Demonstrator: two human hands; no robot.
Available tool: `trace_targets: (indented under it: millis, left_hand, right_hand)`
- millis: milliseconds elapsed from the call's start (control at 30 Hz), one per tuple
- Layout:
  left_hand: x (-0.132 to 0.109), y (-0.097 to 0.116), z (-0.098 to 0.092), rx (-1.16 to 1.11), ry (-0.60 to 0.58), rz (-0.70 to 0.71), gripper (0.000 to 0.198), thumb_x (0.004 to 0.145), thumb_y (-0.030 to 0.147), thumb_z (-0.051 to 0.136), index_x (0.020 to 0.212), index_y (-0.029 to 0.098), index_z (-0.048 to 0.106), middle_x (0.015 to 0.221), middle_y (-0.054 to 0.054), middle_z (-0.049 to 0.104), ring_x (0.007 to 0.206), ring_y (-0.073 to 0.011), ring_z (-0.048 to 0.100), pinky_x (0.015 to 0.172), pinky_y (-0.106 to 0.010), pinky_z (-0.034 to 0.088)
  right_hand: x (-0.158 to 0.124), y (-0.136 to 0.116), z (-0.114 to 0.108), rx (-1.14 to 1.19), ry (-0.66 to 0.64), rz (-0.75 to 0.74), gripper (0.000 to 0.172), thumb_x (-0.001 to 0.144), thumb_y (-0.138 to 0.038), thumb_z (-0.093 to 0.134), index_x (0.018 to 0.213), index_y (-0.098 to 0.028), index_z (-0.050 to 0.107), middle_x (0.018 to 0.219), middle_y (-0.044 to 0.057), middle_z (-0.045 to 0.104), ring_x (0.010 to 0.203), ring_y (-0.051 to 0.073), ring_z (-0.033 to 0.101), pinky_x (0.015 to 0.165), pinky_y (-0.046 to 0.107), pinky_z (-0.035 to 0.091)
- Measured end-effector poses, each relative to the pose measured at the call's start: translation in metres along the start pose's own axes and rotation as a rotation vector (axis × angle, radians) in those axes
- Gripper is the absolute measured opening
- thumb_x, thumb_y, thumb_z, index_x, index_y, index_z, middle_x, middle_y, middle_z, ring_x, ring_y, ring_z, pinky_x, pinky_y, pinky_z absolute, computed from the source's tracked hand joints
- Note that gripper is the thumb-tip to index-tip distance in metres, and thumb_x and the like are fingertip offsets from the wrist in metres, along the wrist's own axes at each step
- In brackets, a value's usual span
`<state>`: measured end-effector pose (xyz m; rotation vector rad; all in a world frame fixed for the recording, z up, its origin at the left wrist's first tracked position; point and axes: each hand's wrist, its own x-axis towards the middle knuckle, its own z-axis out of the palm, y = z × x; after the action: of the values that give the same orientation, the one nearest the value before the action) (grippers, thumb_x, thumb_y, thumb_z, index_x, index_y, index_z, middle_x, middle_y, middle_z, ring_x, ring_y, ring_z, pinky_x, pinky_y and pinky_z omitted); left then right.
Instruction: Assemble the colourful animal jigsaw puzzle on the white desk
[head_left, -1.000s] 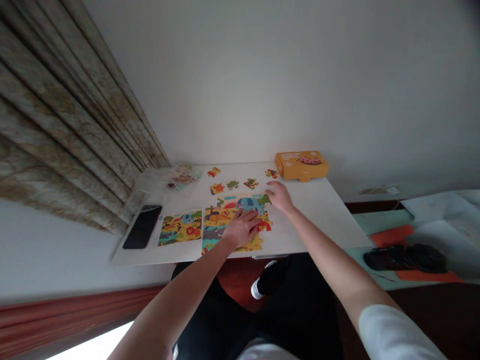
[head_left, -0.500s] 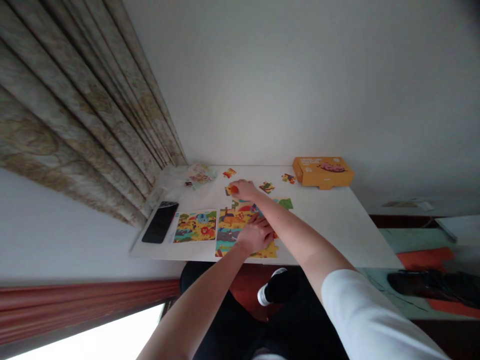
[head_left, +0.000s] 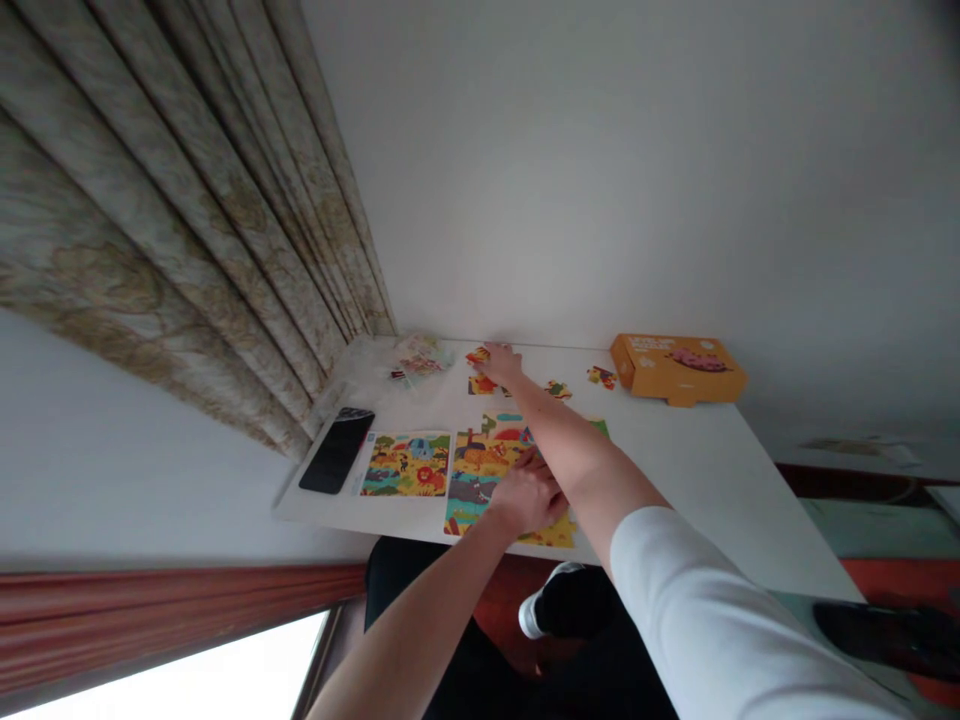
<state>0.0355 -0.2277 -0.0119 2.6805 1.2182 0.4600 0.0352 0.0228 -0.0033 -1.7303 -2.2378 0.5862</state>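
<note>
left to right: a patterned curtain (head_left: 172,250) hangs in long folds beside a white table (head_left: 712,480). at the table's left end lie a clear plastic bag (head_left: 418,357) holding printed material, towards the far edge, and a black phone (head_left: 337,450), nearer the person. next comes a printed picture card (head_left: 407,465) of jungle animals, among them a lion, lying just beside a partly assembled jigsaw puzzle (head_left: 480,480) at the near edge of the table. the left hand (head_left: 529,497) rests palm down on the puzzle's lower right part, its fingers flat and the grip wide, with no separate piece seen held. the right forearm (head_left: 577,450) crosses above the puzzle, and the right hand (head_left: 499,362) reaches past it to the loose jigsaw pieces (head_left: 556,390) on the far side. its fingertips (head_left: 487,350) come down beside a red and yellow piece (head_left: 478,355); the grip looks narrow, but whether it holds that piece cannot be told. further right, an orange cardboard box (head_left: 679,368) with a pink animal printed on its lid stands near the far edge of the table. below the table edge is a black-socked foot (head_left: 566,600). at far right, a dark shoe (head_left: 885,635) lies on an orange mat (head_left: 900,580).
</note>
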Motion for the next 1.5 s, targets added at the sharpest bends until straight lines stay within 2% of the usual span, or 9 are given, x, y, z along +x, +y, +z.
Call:
trace_targets:
  millis: [133, 233, 333, 433, 600, 733, 967, 1167, 1500]
  left_hand:
    - [0.000, 0.000, -0.002, -0.005, 0.003, 0.016, 0.021, 0.092, 0.030, 0.062, 0.100, 0.019, 0.077, 0.102, -0.009, 0.079, 0.106, -0.0277, 0.071, 0.113, -0.044, 0.046]
    - [0.000, 0.001, -0.008, -0.025, 0.000, 0.035, 0.020, 0.094, 0.028, 0.061, 0.103, 0.021, 0.077, 0.105, -0.007, 0.079, 0.110, -0.0270, 0.070, 0.115, -0.045, 0.044]
    - [0.000, 0.000, -0.010, -0.050, 0.008, 0.051, 0.024, 0.096, 0.026, 0.060, 0.113, 0.024, 0.076, 0.121, -0.006, 0.076, 0.120, -0.0258, 0.067, 0.116, -0.045, 0.043]
    - [-0.002, -0.001, -0.005, -0.064, 0.026, 0.050, 0.027, 0.098, 0.027, 0.058, 0.120, 0.026, 0.075, 0.135, -0.005, 0.071, 0.132, -0.0242, 0.061, 0.121, -0.046, 0.038]
    - [-0.003, -0.004, 0.005, -0.049, 0.030, 0.047, 0.029, 0.100, 0.028, 0.058, 0.124, 0.027, 0.074, 0.140, -0.004, 0.069, 0.138, -0.0230, 0.058, 0.126, -0.048, 0.033]
    - [-0.003, -0.007, 0.006, -0.031, 0.016, 0.040, 0.030, 0.101, 0.029, 0.058, 0.127, 0.027, 0.074, 0.142, -0.004, 0.068, 0.137, -0.0235, 0.059, 0.125, -0.050, 0.034]
    - [-0.001, -0.008, 0.007, -0.004, 0.024, 0.054, 0.031, 0.103, 0.028, 0.055, 0.129, 0.027, 0.072, 0.143, -0.006, 0.067, 0.137, -0.0233, 0.059, 0.123, -0.050, 0.038]
    - [-0.001, -0.008, 0.005, -0.006, 0.020, 0.068, 0.032, 0.103, 0.026, 0.055, 0.130, 0.025, 0.072, 0.143, -0.007, 0.067, 0.136, -0.0244, 0.060, 0.122, -0.051, 0.039]
    - [-0.002, -0.007, 0.002, -0.008, 0.019, 0.066, 0.033, 0.101, 0.024, 0.057, 0.130, 0.026, 0.072, 0.141, -0.007, 0.068, 0.136, -0.0238, 0.060, 0.124, -0.051, 0.038]
  right_hand:
    - [0.017, -0.004, 0.009, 0.159, 0.036, 0.060, 0.071, 0.076, -0.019, 0.082, 0.143, -0.021, 0.056, 0.133, 0.019, 0.066, 0.129, 0.036, 0.058, 0.106, 0.052, 0.047]
    - [0.016, 0.002, 0.009, 0.202, 0.051, 0.008, 0.066, 0.072, -0.011, 0.079, 0.136, -0.016, 0.061, 0.132, 0.019, 0.065, 0.119, 0.032, 0.065, 0.103, 0.044, 0.051]
    - [0.004, 0.019, 0.001, 0.285, 0.141, -0.065, 0.054, 0.074, -0.006, 0.070, 0.127, -0.017, 0.067, 0.131, 0.016, 0.065, 0.110, 0.025, 0.068, 0.102, 0.038, 0.053]
    - [-0.017, 0.051, -0.014, 0.510, 0.243, -0.124, 0.039, 0.075, -0.010, 0.065, 0.112, -0.021, 0.072, 0.109, 0.007, 0.074, 0.098, 0.022, 0.069, 0.094, 0.037, 0.056]
    - [-0.074, 0.116, -0.046, 0.777, 0.260, -0.092, 0.039, 0.073, -0.025, 0.075, 0.112, -0.022, 0.073, 0.078, 0.000, 0.074, 0.073, 0.018, 0.069, 0.071, 0.030, 0.056]
    - [-0.129, 0.157, -0.065, 0.874, 0.290, 0.023, 0.040, 0.067, -0.029, 0.083, 0.105, -0.020, 0.073, 0.078, 0.003, 0.076, 0.070, 0.020, 0.071, 0.063, 0.030, 0.056]
    - [-0.234, 0.201, -0.070, 0.871, 0.206, 0.052, 0.041, 0.067, -0.040, 0.086, 0.102, -0.020, 0.080, 0.105, 0.009, 0.081, 0.092, 0.026, 0.075, 0.090, 0.043, 0.060]
    - [-0.301, 0.213, -0.062, 0.777, 0.043, 0.031, 0.039, 0.080, -0.046, 0.077, 0.110, -0.022, 0.081, 0.112, 0.009, 0.079, 0.101, 0.027, 0.073, 0.094, 0.042, 0.058]
    - [-0.309, 0.197, -0.039, 0.527, 0.262, -0.056, 0.020, 0.089, -0.027, 0.066, 0.105, -0.027, 0.078, 0.109, 0.007, 0.078, 0.102, 0.025, 0.071, 0.093, 0.040, 0.056]
